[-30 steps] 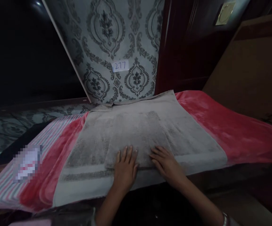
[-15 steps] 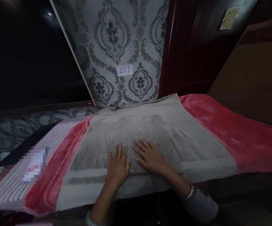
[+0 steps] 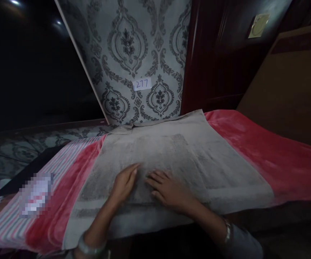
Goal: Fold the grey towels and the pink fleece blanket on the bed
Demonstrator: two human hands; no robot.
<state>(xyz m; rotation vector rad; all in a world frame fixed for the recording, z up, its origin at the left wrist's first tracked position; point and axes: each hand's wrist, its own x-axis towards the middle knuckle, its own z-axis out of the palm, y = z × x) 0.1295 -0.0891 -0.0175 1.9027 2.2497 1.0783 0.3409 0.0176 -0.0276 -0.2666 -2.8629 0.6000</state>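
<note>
A grey towel (image 3: 211,169) lies spread flat over a red plush blanket (image 3: 255,144), with a fold at its far left corner. Over the towel's middle, my left hand (image 3: 124,183) is turned partly on its side, fingers stretched out towards the right and slightly blurred; it holds nothing. To its right, my right hand (image 3: 168,190) is palm down at the towel, its fingers extended and a little apart. A gap separates the two hands. Whether the left palm touches the cloth I cannot tell.
Left of the blanket is a striped cloth (image 3: 7,223) with a blurred patch (image 3: 36,194) on it. A large dark screen (image 3: 33,68) stands behind on the left. The patterned wall (image 3: 128,43) carries a paper label (image 3: 142,84) reading 277. Brown board (image 3: 298,82) stands at the right.
My left hand has rolled from palm down onto its side and shifted left. My right hand has moved slightly nearer to me. The towel lies much as before; the view has tilted slightly.
</note>
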